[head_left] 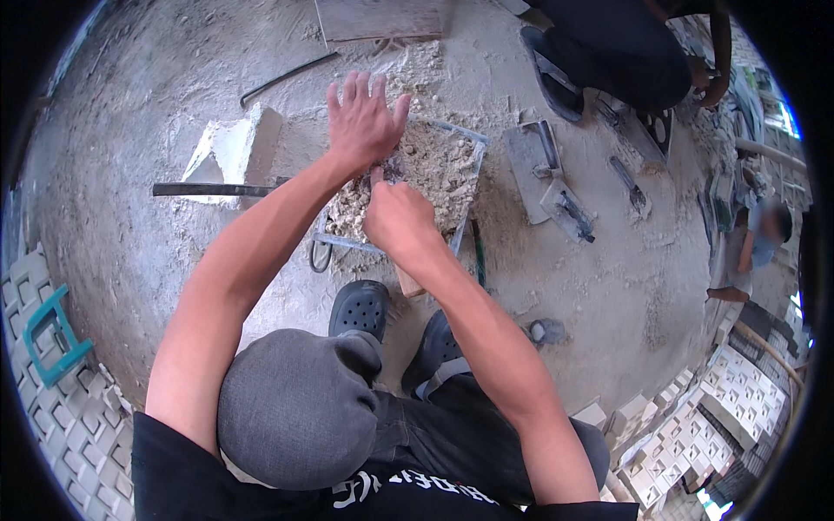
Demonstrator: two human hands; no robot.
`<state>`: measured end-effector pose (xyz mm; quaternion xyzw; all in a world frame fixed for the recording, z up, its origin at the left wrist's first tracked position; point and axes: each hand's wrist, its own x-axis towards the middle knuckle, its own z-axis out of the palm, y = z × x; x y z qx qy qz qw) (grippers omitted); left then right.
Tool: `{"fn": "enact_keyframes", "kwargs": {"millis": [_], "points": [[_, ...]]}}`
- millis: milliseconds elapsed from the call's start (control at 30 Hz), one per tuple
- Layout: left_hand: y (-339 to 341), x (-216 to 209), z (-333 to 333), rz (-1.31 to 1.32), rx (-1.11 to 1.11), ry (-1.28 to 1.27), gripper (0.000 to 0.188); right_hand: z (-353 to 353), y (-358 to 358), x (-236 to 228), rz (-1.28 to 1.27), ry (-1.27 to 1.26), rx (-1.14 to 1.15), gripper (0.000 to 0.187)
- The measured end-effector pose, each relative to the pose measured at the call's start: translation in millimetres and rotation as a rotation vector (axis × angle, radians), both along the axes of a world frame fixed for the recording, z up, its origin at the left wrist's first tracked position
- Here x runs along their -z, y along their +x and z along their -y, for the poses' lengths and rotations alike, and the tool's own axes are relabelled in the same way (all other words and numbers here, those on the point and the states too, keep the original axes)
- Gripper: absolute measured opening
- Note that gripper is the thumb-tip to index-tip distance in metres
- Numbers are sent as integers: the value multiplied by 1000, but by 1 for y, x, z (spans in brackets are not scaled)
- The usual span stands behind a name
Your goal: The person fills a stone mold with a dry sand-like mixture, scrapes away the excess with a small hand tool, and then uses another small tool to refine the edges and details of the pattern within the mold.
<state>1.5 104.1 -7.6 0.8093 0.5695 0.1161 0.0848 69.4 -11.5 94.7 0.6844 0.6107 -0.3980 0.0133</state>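
In front of me on the floor lies a square metal-rimmed mould [479, 156] heaped with crumbly, sand-coloured mix [443, 169]. My left hand [360, 122] is stretched over its far left corner, fingers spread and palm down, holding nothing I can see. Over the middle of the mix, my right hand [398, 213] is curled closed, one digit pointing forward beside a small dark patch. What it grips, if anything, is hidden under the hand. A wooden piece [409, 283] sticks out below my right wrist, at the mould's near side.
Left of the mould stand a white block [261, 143] and a dark flat bar [208, 189]; a bent rod [287, 78] lies beyond. Rightward are a flat trowel [526, 165], a smaller trowel [569, 213] and a crouching person [608, 52]. Patterned blocks [743, 395] are stacked lower right.
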Motion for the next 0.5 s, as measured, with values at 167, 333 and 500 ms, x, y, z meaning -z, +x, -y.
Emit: {"fn": "enact_keyframes", "kwargs": {"millis": [167,333,500], "points": [[4,5,12,-26,-21,95,73,5,9,-2,26,-32,5,25],[9,7,27,-60,-7,126,72,13,20,-6,56,-120,-73,28],[-17,19,-4,119,-40,224,69,3,30,-25,90,-163,-183,50]]}}
